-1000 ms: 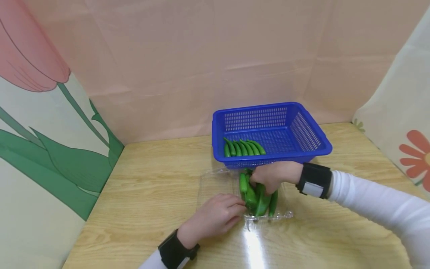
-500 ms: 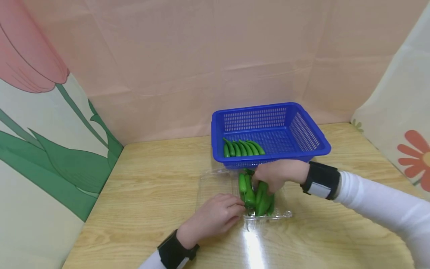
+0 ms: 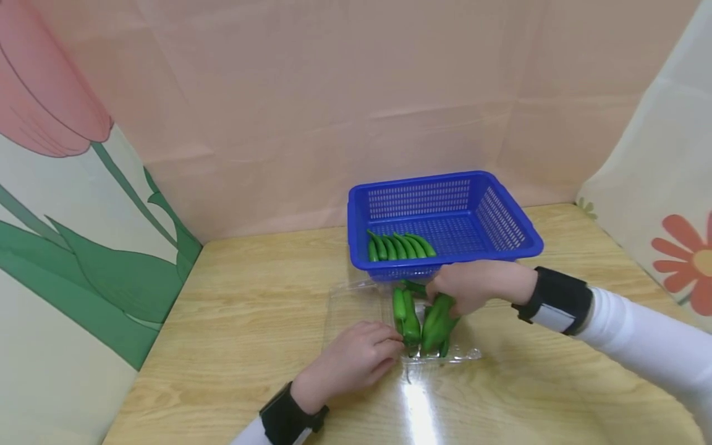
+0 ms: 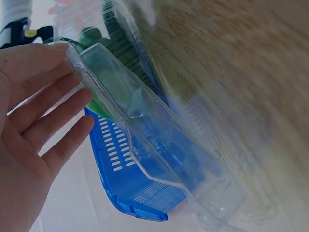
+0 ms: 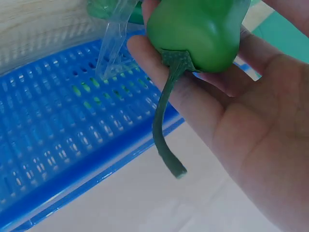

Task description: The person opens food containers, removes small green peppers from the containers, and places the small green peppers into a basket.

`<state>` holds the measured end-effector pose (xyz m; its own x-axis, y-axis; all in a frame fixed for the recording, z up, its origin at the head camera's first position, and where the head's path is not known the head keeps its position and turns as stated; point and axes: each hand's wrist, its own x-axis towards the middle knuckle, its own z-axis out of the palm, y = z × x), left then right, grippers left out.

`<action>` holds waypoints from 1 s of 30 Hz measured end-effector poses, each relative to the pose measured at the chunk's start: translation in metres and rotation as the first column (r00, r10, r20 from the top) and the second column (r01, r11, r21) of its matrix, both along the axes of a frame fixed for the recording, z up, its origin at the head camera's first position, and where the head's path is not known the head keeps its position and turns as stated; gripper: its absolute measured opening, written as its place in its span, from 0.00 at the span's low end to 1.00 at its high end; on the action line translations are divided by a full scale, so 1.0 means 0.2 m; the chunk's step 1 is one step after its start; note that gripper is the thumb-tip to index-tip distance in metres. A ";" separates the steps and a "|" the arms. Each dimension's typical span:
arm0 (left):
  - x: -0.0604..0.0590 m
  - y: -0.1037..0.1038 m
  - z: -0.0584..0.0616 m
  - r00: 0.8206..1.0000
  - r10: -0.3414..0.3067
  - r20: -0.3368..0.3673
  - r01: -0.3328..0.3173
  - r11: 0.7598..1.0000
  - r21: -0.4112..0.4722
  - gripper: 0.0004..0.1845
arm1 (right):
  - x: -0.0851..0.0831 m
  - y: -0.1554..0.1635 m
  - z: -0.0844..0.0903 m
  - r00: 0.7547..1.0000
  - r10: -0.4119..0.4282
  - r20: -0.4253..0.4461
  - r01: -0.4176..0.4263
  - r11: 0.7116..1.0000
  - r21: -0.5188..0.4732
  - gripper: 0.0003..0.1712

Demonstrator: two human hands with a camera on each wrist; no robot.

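In the head view my right hand [image 3: 461, 285] grips a long green pepper [image 3: 437, 324] over the right half of a clear plastic clamshell box [image 3: 470, 353]. The right wrist view shows that pepper's smooth body [image 5: 195, 34] between thumb and fingers, its long curved stem [image 5: 161, 130] hanging out. Other green peppers [image 3: 411, 324] lie in the box's left part, and one partly shows below the held one. My left hand [image 3: 356, 355] is at the box's near left side. Its fingers are nearly straight, fingertips at the clear rim [image 4: 128, 128] in the left wrist view.
Right behind the box stands a blue perforated basket [image 3: 503, 254], with several small green chili peppers [image 3: 397, 247] in a row at its front left. The box's clear lid [image 3: 356, 303] lies folded out to the left. A wood-grain table [image 3: 250, 309] lies beneath, with a pink backdrop [image 3: 278, 123] behind.
My right hand has shifted to the right, drawing the gripped pepper's near end up and left-tilted, away from the two peppers at left. My left hand has stayed at the box.
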<state>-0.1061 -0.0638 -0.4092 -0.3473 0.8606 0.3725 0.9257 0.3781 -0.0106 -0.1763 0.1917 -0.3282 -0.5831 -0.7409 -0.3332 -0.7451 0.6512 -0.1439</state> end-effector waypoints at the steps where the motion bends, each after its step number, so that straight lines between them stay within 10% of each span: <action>1: 0.00 0.00 0.00 1.000 -0.001 -0.001 0.001 1.000 -0.001 0.11 | 0.00 0.01 0.00 1.000 -0.008 0.005 0.008 1.000 -0.001 0.13; 30: 0.01 0.01 -0.01 0.999 0.009 -0.042 -0.009 1.000 0.001 0.10 | 0.04 0.11 0.10 0.994 -0.083 0.072 0.098 0.969 -0.228 0.15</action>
